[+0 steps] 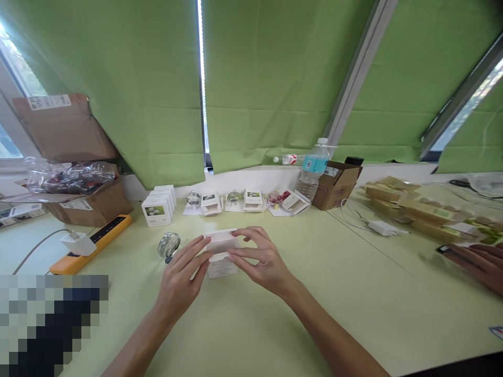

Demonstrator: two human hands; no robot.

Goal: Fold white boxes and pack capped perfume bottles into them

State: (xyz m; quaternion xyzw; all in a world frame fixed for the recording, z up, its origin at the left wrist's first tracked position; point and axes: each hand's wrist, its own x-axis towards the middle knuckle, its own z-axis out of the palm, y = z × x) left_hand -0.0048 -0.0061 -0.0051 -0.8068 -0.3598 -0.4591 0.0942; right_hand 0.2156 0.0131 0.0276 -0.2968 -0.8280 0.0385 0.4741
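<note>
A small white carton [222, 268] stands on the pale green table in front of me, its top flaps spread apart. On its left side, the fingertips of my left hand [181, 272] pinch the flap edges. My right hand [264, 257] grips the opposite side, thumb and fingers on the front and back flaps. The inside of the carton is partly visible between my fingers. Just beyond my left hand is a round, shiny glass ornament [168, 245] with a dark part at its base.
White boxes [157, 212] are stacked behind. Several opened boxes and glass pieces line the back, beside a water bottle [312, 173] and a cardboard box [337, 186]. Left are an orange power strip [94, 246] and a filled carton [92, 201]. Another person's hand [481, 264] holds a phone at right.
</note>
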